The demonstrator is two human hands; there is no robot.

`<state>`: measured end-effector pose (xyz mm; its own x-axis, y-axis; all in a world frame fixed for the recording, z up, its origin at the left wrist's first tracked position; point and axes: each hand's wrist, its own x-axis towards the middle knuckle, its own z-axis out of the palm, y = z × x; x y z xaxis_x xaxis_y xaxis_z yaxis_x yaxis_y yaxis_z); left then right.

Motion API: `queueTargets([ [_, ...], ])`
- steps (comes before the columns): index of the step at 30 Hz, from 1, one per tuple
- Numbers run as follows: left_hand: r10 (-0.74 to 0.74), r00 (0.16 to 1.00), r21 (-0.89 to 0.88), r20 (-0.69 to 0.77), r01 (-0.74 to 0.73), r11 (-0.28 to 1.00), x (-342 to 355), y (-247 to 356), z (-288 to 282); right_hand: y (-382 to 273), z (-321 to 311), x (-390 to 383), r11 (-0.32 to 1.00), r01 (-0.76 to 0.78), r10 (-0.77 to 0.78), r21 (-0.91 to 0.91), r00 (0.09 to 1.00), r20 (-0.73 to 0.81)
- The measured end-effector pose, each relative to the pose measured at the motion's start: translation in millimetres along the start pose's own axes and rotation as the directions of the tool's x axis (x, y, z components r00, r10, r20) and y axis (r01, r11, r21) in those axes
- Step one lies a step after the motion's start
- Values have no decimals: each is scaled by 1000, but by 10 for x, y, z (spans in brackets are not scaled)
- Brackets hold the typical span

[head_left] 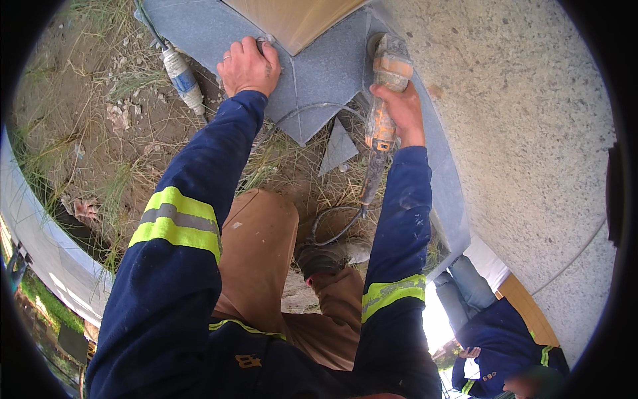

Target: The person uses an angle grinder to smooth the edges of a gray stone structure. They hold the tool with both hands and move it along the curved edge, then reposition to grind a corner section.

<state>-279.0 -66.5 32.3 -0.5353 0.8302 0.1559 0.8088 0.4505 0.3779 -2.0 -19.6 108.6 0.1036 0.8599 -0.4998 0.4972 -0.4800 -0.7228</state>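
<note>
My right hand (402, 110) is wrapped round a dusty orange-and-grey angle grinder (389, 66), its head up by the right edge of a blue-grey stone slab (312, 86). My left hand (249, 66) rests on that slab with curled fingers, over a small grey object that is too hidden to make out. A tan panel (296, 20) meets the slab in a corner just beyond my hands. The grinder's grey cable (342, 223) loops down over the dirt, and another stretch crosses the slab between my hands.
A cable connector (183, 80) lies left on dirt and dry grass. A triangular stone offcut (335, 149) lies below the slab. A speckled concrete surface (525, 133) fills the right. My knee and boot are below. Another person (492, 339) in dark workwear is at lower right.
</note>
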Motion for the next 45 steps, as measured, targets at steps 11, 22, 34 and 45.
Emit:
queueTargets([
  [11,13,1000,-4,-20,-13,1000,-3,-9,2,-31,-28,-63,1000,13,-13,10,1000,9],
  [22,66,994,118,-82,-56,991,55,-112,186,561,-493,-2280,703,-168,326,691,940,-103],
  [34,139,960,70,241,-160,985,114,-221,194,748,-945,-5351,152,160,394,975,895,-208],
  [45,428,839,71,335,-476,877,462,-462,163,526,-882,-5493,-144,382,194,913,915,-353],
])
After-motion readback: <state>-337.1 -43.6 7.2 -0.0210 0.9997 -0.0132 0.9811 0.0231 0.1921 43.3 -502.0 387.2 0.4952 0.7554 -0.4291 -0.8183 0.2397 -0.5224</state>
